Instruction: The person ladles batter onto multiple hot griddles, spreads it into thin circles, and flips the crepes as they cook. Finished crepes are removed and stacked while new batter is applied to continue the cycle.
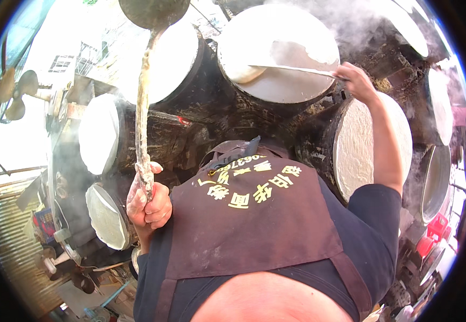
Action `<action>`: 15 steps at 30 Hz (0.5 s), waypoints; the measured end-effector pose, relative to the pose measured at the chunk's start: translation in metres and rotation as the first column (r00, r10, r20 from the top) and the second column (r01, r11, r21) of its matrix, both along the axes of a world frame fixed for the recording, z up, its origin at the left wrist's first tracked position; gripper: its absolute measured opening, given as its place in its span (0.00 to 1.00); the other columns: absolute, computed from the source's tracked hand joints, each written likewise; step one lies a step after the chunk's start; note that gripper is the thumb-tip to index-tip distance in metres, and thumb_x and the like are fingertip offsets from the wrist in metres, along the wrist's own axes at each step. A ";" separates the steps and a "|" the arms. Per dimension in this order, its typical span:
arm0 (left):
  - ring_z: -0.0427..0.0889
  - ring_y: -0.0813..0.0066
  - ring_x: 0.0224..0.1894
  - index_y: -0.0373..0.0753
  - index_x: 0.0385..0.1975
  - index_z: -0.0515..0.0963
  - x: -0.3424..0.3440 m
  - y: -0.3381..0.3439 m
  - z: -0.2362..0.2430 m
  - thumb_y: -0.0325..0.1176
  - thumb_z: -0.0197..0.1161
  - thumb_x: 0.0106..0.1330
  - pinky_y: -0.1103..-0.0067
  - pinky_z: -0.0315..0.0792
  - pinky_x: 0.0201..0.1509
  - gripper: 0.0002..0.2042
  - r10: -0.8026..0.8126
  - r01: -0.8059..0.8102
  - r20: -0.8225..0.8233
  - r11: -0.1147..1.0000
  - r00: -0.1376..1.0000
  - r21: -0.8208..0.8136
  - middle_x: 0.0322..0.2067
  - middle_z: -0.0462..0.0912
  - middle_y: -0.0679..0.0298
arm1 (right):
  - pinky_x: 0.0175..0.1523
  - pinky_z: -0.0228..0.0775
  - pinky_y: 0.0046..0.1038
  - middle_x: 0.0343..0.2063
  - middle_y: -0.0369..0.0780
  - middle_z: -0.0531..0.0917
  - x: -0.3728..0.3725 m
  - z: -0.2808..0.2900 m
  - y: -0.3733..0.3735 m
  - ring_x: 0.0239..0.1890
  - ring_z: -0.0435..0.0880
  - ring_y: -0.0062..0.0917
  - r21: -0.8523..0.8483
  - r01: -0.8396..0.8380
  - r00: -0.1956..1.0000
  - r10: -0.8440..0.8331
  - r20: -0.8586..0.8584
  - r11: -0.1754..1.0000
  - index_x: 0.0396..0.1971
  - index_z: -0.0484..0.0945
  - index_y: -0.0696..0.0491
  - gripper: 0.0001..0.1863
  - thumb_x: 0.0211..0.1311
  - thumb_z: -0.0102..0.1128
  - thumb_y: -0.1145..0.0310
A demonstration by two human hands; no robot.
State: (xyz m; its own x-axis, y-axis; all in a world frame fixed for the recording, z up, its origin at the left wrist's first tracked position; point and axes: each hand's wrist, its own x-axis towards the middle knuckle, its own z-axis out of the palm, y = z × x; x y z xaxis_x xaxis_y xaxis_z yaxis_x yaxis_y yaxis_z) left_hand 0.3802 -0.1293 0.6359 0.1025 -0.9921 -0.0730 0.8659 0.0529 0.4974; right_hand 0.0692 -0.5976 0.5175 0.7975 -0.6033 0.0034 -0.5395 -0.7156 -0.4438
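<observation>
My left hand [148, 199] is wrapped round the lower end of a long, pale-crusted handle [143, 102]. At the handle's far end is a round dark ladle or pan [154, 12], cut off by the picture's top edge. My right hand [355, 81] grips a long thin stick or blade [297, 69], stretched leftward across a large round vessel [281, 99] with a white surface. The tool's far tip meets a pale rounded patch [243, 72] at the vessel's left side. Bright glare and steam hide part of the white surface.
More round vessels with white tops surround me, including one under my right forearm [348, 145] and others at left [100, 134] and lower left [106, 217]. Steam rises at upper right. Red plastic items [438, 228] are at far right; corrugated sheeting [10, 241] is at far left.
</observation>
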 end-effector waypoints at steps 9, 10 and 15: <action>0.50 0.90 0.07 0.42 0.65 0.51 0.016 0.002 -0.025 0.35 0.49 0.73 0.89 0.51 0.05 0.24 -0.004 0.003 0.033 0.999 0.999 0.032 0.16 0.59 0.71 | 0.30 0.71 0.21 0.31 0.35 0.78 0.012 -0.058 0.139 0.25 0.73 0.16 0.764 0.221 0.806 -0.554 0.206 0.606 0.60 0.67 0.46 0.28 0.58 0.54 0.78; 0.50 0.91 0.08 0.40 0.65 0.52 0.018 -0.005 -0.032 0.35 0.50 0.72 0.89 0.51 0.05 0.24 -0.034 0.032 0.036 0.998 0.999 0.046 0.16 0.58 0.71 | 0.27 0.72 0.20 0.30 0.35 0.78 0.042 -0.064 0.168 0.21 0.72 0.15 0.822 0.184 0.773 -0.596 0.218 0.539 0.65 0.63 0.44 0.31 0.60 0.56 0.76; 0.50 0.93 0.08 0.35 0.65 0.52 0.046 -0.020 -0.011 0.36 0.51 0.71 0.90 0.51 0.05 0.26 -0.072 0.071 0.011 0.991 0.997 0.113 0.15 0.57 0.72 | 0.30 0.73 0.31 0.26 0.44 0.80 0.205 -0.130 0.217 0.22 0.79 0.29 0.793 0.193 0.695 -0.651 0.305 0.578 0.61 0.66 0.48 0.25 0.62 0.51 0.71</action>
State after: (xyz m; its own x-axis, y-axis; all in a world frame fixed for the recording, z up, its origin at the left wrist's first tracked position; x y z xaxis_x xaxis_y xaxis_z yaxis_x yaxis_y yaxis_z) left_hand 0.4263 -0.1489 0.6245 0.0335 -0.9825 -0.1830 0.8578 -0.0657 0.5098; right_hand 0.2743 -0.3808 0.3875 0.4360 -0.8692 -0.2332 -0.2059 0.1559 -0.9661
